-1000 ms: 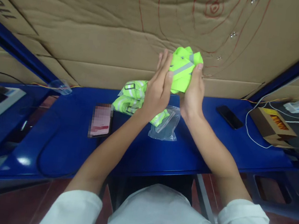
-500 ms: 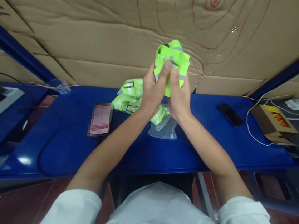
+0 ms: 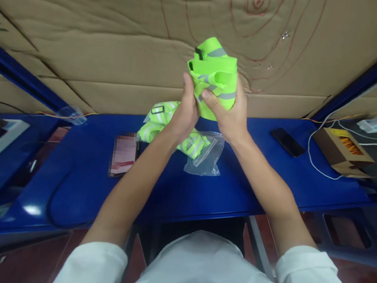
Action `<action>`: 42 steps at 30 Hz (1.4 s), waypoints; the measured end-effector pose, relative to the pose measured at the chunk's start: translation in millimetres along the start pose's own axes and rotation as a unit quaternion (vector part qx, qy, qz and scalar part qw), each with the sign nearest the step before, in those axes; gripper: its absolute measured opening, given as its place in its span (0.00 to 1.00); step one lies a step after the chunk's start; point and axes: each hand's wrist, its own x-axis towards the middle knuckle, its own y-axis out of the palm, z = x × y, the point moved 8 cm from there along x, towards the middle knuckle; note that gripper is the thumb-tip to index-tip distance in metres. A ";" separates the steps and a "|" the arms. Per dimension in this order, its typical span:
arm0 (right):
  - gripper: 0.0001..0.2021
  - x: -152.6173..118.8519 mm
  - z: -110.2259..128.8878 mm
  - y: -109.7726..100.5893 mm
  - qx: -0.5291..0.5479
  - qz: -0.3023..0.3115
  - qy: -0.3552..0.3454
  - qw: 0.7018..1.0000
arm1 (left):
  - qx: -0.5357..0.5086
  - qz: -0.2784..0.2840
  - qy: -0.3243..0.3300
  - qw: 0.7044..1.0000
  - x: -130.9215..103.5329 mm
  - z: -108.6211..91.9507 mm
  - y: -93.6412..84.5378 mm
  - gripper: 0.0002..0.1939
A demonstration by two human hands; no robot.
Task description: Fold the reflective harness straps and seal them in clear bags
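Note:
A folded fluorescent yellow-green reflective vest [image 3: 216,79] with grey stripes is held up above the blue table. My right hand [image 3: 234,115] grips it from the right, thumb across its front and fingers behind. On the other side, my left hand [image 3: 186,114] supports its lower left edge; that thumb points up beside the cloth and the other fingers are mostly hidden. Behind my left wrist, more reflective vests [image 3: 154,126], in clear wrapping, lie in a heap on the table. An open clear plastic bag [image 3: 207,157] lies flat below my hands.
A cardboard wall [image 3: 117,51] with red drawn lines rises behind the blue table [image 3: 175,194]. A phone [image 3: 287,142] and a small carton [image 3: 344,152] with a white cable are at right. A blurred-out pink item [image 3: 124,154] and a clear cup [image 3: 72,114] are at left.
My left thumb has come off the vest's front, and my right thumb now presses across it. The vest has turned and moved slightly up and left, showing more folds.

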 end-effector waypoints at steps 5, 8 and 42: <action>0.32 13.1 20.2 -60.1 -0.141 -0.161 -0.182 0.960 | 0.155 0.082 -0.072 0.982 -16.0 36.9 20.7 0.36; 0.30 19.4 22.0 -91.4 -0.217 -0.179 -0.202 0.938 | 0.322 0.175 -0.066 0.928 -34.5 72.8 38.6 0.34; 0.25 3.7 -13.6 -59.0 0.164 0.153 0.141 0.964 | 0.225 0.129 0.242 0.935 -21.6 -37.9 -11.3 0.07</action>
